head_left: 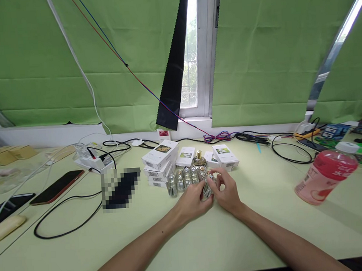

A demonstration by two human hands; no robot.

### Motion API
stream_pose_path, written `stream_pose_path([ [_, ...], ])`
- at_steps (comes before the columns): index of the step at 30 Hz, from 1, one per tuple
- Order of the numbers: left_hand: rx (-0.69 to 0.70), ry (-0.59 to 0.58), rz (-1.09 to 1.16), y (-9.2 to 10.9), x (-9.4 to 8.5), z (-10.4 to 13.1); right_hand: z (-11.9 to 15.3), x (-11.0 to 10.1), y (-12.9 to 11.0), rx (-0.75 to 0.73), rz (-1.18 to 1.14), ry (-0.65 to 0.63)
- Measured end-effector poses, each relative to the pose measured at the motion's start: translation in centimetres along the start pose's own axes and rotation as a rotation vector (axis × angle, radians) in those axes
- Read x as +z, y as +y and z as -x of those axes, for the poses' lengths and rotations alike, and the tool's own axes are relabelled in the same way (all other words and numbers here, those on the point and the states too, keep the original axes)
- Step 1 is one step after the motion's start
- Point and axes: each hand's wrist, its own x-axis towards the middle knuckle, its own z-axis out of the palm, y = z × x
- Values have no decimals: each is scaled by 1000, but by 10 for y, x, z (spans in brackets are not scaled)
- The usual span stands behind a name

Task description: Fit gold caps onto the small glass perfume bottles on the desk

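From far off, I have my left hand and right hand gripping one bottle by the row's right end, and should go gently so none tip.

Gold-capped bottle: one. Small glass bottles: at least six. White boxes: at least seven. Drink bottle: one.

Table: pale yellow-green surface, seamed at left.
Small glass bottles: in a row, mid-table.
White boxes: stacked behind the row's left end, others to the right.
Dark phones: two, lying flat at left.
White power strip: behind the phones.
Pink bottle: at right.
Cables: coiled towards the rear edge.
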Motion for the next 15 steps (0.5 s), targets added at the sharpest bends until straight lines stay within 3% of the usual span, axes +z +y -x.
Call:
stream_pose_path([
  [6,8,27,-20,0,0,0,-1,-1,-2,-95,-9,18],
  [15,-15,21,-20,-1,2,-1,0,2,4,-97,-52,27],
])
